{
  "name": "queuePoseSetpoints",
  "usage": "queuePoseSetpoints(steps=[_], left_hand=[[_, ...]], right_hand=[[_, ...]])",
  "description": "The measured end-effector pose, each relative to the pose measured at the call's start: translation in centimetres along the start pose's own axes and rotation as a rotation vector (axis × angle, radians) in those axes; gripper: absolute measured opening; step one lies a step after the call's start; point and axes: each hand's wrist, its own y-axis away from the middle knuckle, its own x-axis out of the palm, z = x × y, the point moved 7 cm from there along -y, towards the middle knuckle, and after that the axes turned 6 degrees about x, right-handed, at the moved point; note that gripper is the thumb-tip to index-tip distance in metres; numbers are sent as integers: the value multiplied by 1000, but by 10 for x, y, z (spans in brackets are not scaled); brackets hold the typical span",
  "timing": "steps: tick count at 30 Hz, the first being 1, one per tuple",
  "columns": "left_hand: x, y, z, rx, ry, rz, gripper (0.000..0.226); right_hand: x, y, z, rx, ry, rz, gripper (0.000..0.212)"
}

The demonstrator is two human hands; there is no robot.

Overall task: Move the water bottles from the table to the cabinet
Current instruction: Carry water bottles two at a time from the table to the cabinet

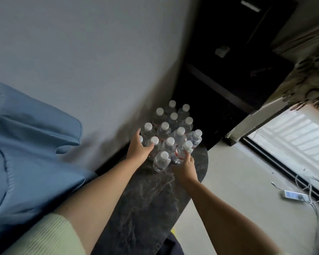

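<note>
You're picking up: right hand [185, 167] fingers wrap a bottle [182, 152], left hand [139, 147] fingers curl around another [153, 144]; next, lift both clear toward the cabinet [228, 74].

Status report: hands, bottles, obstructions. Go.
Left hand gripping a bottle at the cluster's left edge. Right hand gripping the tilted bottle. Water bottles all on the marble table. Nothing blocking.

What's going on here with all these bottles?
A person is reaching into a cluster of water bottles standing at the far end of a dark marble table. The left hand grips one bottle on the cluster's left side; the right hand holds another on its near right. The dark cabinet stands just beyond the table.
</note>
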Motion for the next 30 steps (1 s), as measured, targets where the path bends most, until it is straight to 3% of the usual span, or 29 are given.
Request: queuePoseSetpoints(steps=[7,12,18,24,30], left_hand=[[1,6,-92,180,-45,44,54],[-26,6,-165,346,-370,19,48],[-61,5,-194,250,-499,16,54],[-94,6,-203,113,-461,-167,55],[-97,28,-209,-13,-437,-359,55]], right_hand=[[-68,11,84,-241,413,-66,56],[-102,16,136,-322,587,-124,54],[-113,13,189,-481,678,-100,56],[-108,-3,244,-697,829,-21,52],[-107,-6,274,-910,825,89,45]])
